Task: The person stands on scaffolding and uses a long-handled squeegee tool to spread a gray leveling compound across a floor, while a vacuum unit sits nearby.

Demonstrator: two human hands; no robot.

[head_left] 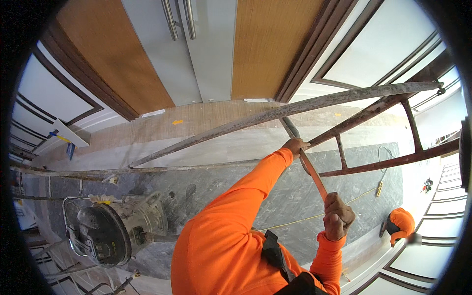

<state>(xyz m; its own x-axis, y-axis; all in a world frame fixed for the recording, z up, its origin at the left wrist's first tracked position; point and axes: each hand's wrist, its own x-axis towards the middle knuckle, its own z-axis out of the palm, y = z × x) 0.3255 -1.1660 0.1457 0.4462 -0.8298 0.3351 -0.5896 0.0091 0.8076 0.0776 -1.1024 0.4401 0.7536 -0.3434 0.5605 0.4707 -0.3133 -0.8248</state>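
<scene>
My left hand (pixel 296 146) is closed around a dark metal tube (pixel 290 128) of a scaffold, beside the end of a rusty rail. A flat orange-brown strip (pixel 314 174) runs down from that hand to my right hand (pixel 339 216), whose fingers are wrapped round its lower end. The strip's exact kind cannot be made out. Just beyond my left hand, a long grey scaffold brace (pixel 246 120) slants from low left to upper right. The rusty ladder-like scaffold frame (pixel 364 122) spreads out to the right. Orange sleeves cover both my arms.
A large dusty vacuum cleaner (pixel 105 233) stands at the left among more metal tubes. A yellow cable crosses the grey tiled floor (pixel 196 189) to a socket strip (pixel 379 189). Another person (pixel 402 223) in orange is low at the far right. Double doors (pixel 196 54) stand ahead.
</scene>
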